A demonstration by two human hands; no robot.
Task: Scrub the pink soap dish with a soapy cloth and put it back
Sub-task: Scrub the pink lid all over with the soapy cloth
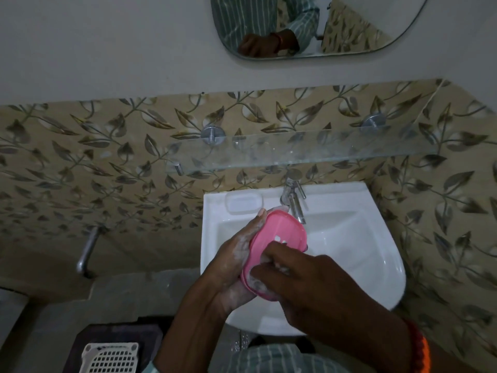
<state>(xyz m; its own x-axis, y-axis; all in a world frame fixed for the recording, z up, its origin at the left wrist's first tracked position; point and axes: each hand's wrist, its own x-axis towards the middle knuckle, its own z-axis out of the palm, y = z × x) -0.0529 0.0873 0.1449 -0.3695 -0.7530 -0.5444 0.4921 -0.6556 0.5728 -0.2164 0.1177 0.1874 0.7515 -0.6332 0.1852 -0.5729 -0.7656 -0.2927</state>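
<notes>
Nearest to us, a striped sleeve [269, 358] sits at the bottom edge, with a white slatted basket [111, 356] to its left on a dark mat. Our left hand [236, 262] cups the pink soap dish [271, 244] from the left side, fingers wrapped along its edge and covered in suds. Our right hand [309, 275] reaches in from the right, fingers curled into the dish's hollow over white lather; we cannot tell whether a cloth is pinched under them. We hold the dish tilted above the white sink [376, 251], just near of the tap [293, 195]. Beyond it, a glass shelf [295, 152] crosses the leaf-patterned tiles, and a mirror [349, 28] hangs on the far wall.
</notes>
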